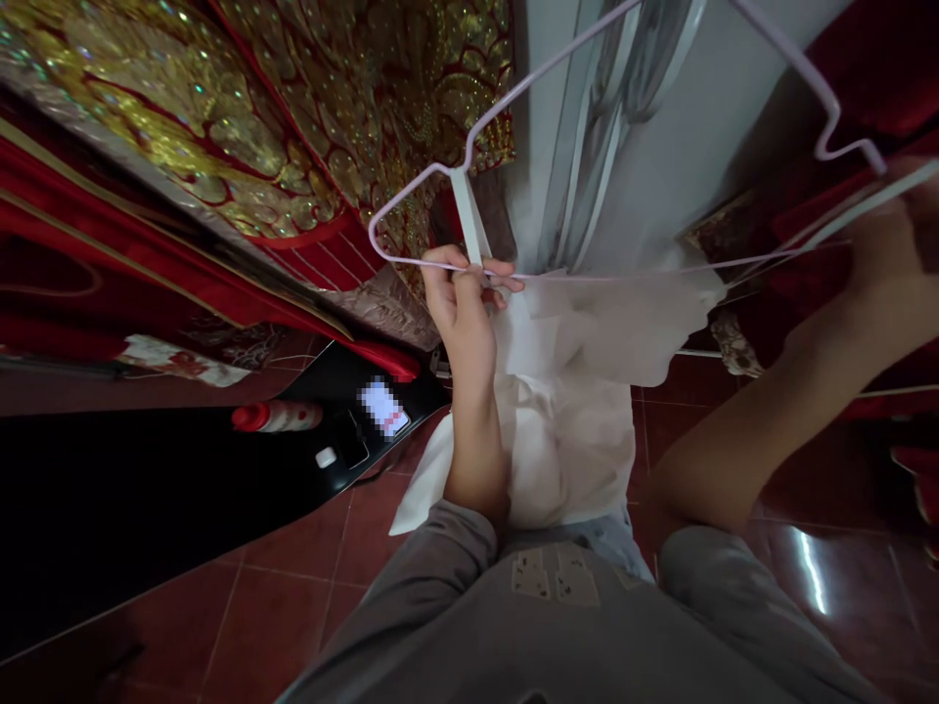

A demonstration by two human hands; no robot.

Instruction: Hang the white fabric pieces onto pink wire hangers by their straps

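Note:
A pale pink hanger (558,61) is held up in front of me, its top cut off by the upper edge. A white strap (469,220) loops over its left notch. My left hand (469,293) is closed around the hanger's lower bar where that strap comes down. Below hangs a white garment (564,420), its folds falling toward my lap. At the right edge my right hand (891,210) is blurred and partly cut off. A second white strap (851,217) stretches taut to it, near the hanger's right end; the fingers seem closed on this strap.
Gold sequined and red garments (293,117) hang at the left, close to my left hand. A black table (183,508) holds a red-capped bottle (283,417), a lit phone (385,406), a dark phone (350,440) and a small white case (326,457). Dark red cloth hangs at the right.

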